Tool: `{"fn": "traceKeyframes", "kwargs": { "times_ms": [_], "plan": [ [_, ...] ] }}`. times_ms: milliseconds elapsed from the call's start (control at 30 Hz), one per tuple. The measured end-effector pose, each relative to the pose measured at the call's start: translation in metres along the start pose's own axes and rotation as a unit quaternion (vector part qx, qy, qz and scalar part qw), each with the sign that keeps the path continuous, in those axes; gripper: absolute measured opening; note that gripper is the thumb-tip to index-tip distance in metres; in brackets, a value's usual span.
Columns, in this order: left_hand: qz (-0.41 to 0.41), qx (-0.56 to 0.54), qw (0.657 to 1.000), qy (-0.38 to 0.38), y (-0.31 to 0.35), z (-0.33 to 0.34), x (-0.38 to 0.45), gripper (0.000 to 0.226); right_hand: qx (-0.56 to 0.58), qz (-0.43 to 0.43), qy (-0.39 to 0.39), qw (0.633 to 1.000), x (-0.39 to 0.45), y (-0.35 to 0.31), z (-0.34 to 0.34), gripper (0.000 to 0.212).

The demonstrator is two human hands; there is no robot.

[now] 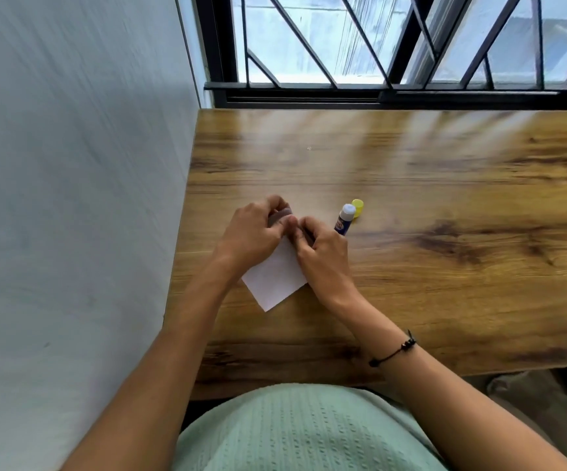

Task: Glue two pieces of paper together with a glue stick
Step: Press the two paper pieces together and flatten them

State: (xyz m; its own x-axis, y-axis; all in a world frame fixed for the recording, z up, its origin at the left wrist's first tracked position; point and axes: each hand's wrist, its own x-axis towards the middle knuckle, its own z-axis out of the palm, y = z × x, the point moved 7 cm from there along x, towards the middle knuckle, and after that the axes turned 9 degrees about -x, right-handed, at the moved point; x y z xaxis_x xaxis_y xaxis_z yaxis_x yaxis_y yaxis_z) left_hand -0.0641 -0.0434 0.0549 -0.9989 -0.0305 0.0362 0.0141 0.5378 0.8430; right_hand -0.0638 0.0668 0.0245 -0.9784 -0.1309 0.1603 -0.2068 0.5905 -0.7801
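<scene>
White paper is pinched by both hands; an uncapped glue stick is set aside, so pressing likely remains.

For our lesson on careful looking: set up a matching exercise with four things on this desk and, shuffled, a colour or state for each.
Things:
1. glue stick
2. cap
3. paper
4. table

States:
A. yellow, off the tube
B. white, held by both hands
C. brown wood grain
D. lying uncapped

Pairs: 1-D, 2-A, 3-B, 4-C

Mint-green textured top; bare forearms; black cord bracelet, right wrist.
</scene>
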Motion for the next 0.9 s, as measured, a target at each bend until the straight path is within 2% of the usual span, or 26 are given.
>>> {"fn": "traceKeyframes", "kwargs": {
  "times_ms": [133, 333, 467, 600, 767, 900],
  "plan": [
    [0.057, -0.017, 0.997, 0.057, 0.019, -0.018, 0.005, 0.006, -0.031, -0.040, 0.001, 0.999, 0.014, -0.025, -0.010, 0.019],
    [0.105, -0.009, 0.988, 0.113, 0.035, -0.041, 0.013, 0.019, -0.175, -0.110, -0.022, 0.978, 0.044, -0.067, -0.028, 0.022],
    [0.114, 0.011, 0.980, 0.165, 0.051, -0.059, 0.021, 0.015, -0.157, -0.159, -0.042, 0.974, 0.058, -0.092, -0.038, 0.031],
    [0.107, 0.023, 0.970, 0.217, 0.059, -0.065, 0.030, 0.014, -0.148, -0.155, -0.021, 0.977, 0.070, -0.100, -0.044, 0.046],
    [0.097, 0.004, 0.960, 0.263, 0.052, -0.072, 0.029, 0.017, -0.144, -0.137, -0.042, 0.979, 0.063, -0.085, -0.051, 0.024],
    [0.079, 0.005, 0.952, 0.297, 0.048, -0.087, 0.031, 0.015, -0.108, -0.109, -0.037, 0.987, 0.056, -0.074, -0.064, 0.019]
  ]
}}
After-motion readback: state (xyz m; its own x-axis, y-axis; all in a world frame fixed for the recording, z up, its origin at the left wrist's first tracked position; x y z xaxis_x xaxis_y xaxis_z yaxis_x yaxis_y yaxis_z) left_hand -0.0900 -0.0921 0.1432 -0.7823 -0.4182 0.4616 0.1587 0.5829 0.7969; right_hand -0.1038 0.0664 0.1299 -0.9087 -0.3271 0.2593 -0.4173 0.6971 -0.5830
